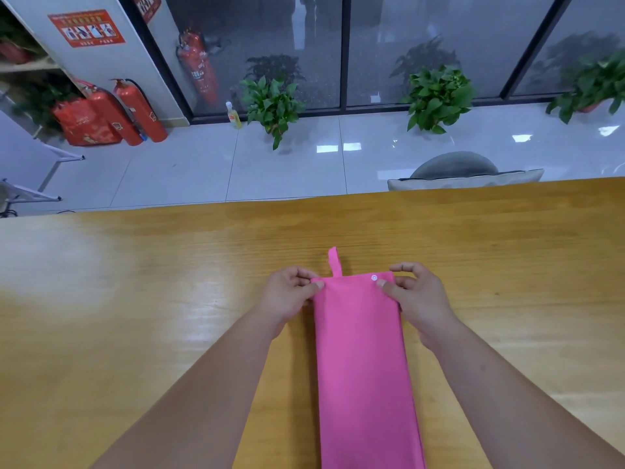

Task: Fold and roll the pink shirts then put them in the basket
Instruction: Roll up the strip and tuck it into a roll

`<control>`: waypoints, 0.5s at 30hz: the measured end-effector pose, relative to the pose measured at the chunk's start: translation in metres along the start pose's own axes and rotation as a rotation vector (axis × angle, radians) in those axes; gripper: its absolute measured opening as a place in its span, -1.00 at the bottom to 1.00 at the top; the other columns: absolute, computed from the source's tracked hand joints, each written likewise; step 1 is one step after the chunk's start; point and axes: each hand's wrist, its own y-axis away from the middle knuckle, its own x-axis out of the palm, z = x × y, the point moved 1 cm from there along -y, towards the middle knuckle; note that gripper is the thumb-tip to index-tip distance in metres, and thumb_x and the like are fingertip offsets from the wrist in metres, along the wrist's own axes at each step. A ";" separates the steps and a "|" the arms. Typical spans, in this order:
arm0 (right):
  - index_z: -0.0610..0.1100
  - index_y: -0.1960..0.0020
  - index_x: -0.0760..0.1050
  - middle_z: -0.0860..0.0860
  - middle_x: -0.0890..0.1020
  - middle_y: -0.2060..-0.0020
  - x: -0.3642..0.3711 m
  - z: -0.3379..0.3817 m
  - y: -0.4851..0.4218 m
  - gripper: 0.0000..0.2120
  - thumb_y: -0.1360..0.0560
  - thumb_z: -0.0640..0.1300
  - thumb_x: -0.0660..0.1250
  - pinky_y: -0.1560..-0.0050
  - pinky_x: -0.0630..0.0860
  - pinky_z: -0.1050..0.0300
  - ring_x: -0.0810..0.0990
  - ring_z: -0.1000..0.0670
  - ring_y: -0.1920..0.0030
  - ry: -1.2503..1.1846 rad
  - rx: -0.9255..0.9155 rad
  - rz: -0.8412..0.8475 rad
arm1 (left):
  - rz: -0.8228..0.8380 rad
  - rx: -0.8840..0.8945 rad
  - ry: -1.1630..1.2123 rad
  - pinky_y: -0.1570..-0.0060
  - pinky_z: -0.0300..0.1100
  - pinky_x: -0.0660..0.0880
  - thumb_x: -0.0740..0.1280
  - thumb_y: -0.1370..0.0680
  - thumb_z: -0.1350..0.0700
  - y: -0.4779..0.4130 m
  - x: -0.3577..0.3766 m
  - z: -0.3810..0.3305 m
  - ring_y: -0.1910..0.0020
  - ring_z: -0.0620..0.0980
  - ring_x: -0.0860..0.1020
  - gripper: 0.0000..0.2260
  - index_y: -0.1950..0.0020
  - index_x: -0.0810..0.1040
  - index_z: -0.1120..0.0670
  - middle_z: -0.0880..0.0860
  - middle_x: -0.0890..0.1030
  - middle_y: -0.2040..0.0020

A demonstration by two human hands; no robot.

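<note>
Shirt (362, 360) is folded into a long pink strip from 6 o'clock to the bench (169, 282) middle; left hand (292, 292) and right hand (417, 292) each pinch a far corner; guessing that grip squares the edge for an even roll; no basket showing

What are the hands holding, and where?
Both hold the pink fabric shirt folded into a long strip: left hand pinches its far left corner, right hand its far right corner, by the white snap button.
</note>
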 end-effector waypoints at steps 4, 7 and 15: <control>-0.08 -0.21 0.60 -0.13 0.70 0.23 -0.024 0.026 0.009 -0.71 -0.53 -0.15 0.56 0.06 0.63 0.04 0.65 -0.01 0.16 -0.075 -0.146 0.142 | 0.101 0.050 0.270 0.01 -0.06 0.60 0.56 -0.49 0.28 0.012 -0.013 -0.015 0.17 0.00 0.63 -0.84 -0.01 0.64 0.21 0.14 0.66 0.17; -0.10 -0.16 0.62 -0.14 0.58 0.31 -0.021 0.022 0.008 -0.80 -0.56 -0.18 0.52 0.17 0.53 0.10 0.52 0.00 0.25 -0.125 -0.150 0.160 | 0.131 0.057 0.353 0.10 -0.17 0.54 0.57 -0.47 0.25 0.016 -0.010 -0.017 0.23 -0.04 0.57 -0.85 0.06 0.62 0.14 0.12 0.60 0.21; -0.07 -0.09 0.65 -0.07 0.64 0.32 -0.017 0.004 -0.003 -0.82 -0.52 -0.14 0.57 0.13 0.43 0.00 0.50 0.04 0.28 0.005 -0.155 0.019 | -0.063 0.158 -0.084 0.12 0.01 0.62 0.60 -0.48 0.23 -0.002 0.000 -0.003 0.17 0.01 0.62 -0.86 0.10 0.66 0.10 0.07 0.69 0.16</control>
